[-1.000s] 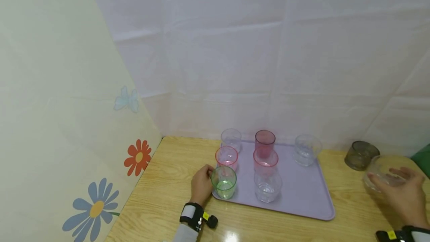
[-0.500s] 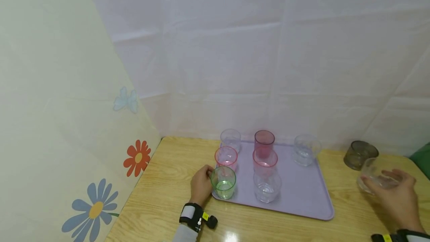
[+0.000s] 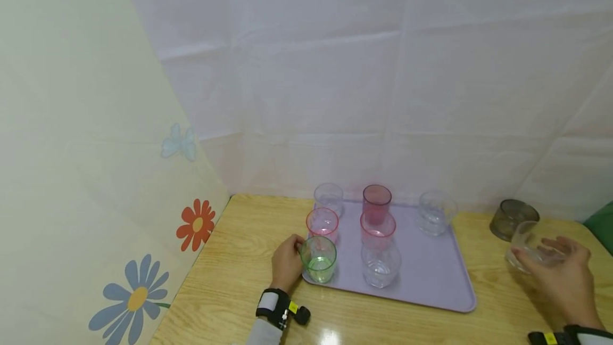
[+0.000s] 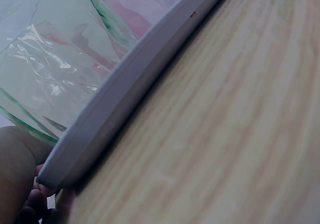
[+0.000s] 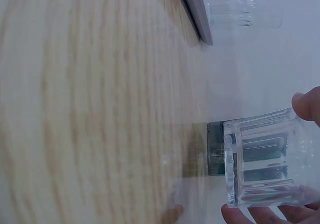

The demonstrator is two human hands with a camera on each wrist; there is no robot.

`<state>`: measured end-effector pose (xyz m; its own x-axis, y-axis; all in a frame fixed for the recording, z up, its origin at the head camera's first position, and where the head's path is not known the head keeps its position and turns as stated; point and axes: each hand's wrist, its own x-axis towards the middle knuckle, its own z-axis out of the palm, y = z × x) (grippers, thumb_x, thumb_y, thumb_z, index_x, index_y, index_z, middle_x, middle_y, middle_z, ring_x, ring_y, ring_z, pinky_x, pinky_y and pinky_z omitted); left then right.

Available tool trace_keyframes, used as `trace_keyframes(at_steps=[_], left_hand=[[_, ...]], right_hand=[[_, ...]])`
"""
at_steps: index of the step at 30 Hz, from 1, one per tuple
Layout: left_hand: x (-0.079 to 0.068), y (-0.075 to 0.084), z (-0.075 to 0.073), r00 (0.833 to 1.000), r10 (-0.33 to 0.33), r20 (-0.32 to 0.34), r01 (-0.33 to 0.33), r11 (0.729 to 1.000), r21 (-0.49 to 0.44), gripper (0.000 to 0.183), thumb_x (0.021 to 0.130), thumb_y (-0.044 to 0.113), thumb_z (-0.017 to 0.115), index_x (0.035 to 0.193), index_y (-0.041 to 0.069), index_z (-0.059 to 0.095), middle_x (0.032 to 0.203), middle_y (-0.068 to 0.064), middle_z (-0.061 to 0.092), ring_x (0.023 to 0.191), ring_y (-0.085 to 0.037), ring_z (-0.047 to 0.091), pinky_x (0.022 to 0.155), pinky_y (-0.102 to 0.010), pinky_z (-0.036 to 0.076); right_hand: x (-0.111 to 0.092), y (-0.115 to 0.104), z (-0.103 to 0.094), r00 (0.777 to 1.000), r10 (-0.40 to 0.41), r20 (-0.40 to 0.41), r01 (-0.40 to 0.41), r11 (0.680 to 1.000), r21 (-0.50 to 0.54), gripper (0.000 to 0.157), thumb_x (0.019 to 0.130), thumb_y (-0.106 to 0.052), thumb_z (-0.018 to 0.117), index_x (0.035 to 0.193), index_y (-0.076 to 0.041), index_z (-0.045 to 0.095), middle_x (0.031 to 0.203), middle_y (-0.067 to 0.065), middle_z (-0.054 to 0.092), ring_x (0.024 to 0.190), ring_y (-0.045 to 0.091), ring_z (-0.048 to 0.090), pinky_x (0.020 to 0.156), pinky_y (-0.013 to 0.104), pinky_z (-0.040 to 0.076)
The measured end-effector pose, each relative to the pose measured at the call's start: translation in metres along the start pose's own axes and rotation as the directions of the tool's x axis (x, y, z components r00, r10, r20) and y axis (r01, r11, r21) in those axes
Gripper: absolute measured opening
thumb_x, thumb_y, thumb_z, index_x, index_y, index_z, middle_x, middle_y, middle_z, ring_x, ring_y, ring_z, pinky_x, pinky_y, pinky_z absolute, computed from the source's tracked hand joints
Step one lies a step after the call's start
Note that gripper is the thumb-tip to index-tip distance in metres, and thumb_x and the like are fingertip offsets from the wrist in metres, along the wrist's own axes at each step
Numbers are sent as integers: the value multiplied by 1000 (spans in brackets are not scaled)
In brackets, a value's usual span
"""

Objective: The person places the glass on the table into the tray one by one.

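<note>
My left hand (image 3: 286, 264) grips the near left corner of the lilac tray (image 3: 426, 276), fingertips under its edge in the left wrist view. A green-tinted tumbler (image 3: 319, 268) stands on the tray right beside that hand. My right hand (image 3: 567, 276) holds a clear tumbler (image 5: 262, 159) upright, thumb on one side and fingers on the other. Its ribbed base hangs a little above the table, to the right of the tray. Behind it stands a dark smoky glass (image 3: 511, 220) on the wood, partly covered by the clear tumbler in the right wrist view.
The tray also bears pink-rimmed tumblers (image 3: 322, 222), a deep pink one (image 3: 377, 204) and clear ones (image 3: 380, 268), one at its far right corner. The wooden table (image 3: 239, 238) meets a white sheet behind. Something green (image 3: 601, 228) sits at the right edge.
My right hand has moved a short way left with the clear tumbler, closer to the tray. The left hand, the tray and its tumblers have stayed in place.
</note>
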<state>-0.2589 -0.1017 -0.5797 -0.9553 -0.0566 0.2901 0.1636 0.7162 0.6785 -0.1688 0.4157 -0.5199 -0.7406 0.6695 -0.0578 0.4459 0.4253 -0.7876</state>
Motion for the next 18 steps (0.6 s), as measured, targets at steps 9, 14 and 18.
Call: trace_keyframes(at_steps=[9,14,18], left_hand=[[-1,2,-2,1000,18,-17,-18,1000,1,15,97,4,64,91,15,72,80,4,66,70,-9,56,64,-28,45],[-1,2,-3,1000,10,-16,-10,1000,2,15,97,4,64,91,15,72,79,4,66,70,-9,55,64,-28,44],[-1,2,-3,1000,7,-16,-7,1000,0,14,96,4,64,91,15,72,79,4,66,70,-9,55,64,-28,44]], right_hand=[[-4,-2,-3,1000,-14,15,15,1000,-12,108,99,-42,68,166,-3,-6,170,35,21,148,59,34,116,71,34],[-5,0,-3,999,-40,16,41,999,-24,108,98,-44,69,166,-3,-5,170,34,24,147,57,36,117,68,35],[-7,4,-3,997,-74,13,75,997,-37,109,97,-46,72,166,-5,-1,169,32,29,141,47,44,112,46,46]])
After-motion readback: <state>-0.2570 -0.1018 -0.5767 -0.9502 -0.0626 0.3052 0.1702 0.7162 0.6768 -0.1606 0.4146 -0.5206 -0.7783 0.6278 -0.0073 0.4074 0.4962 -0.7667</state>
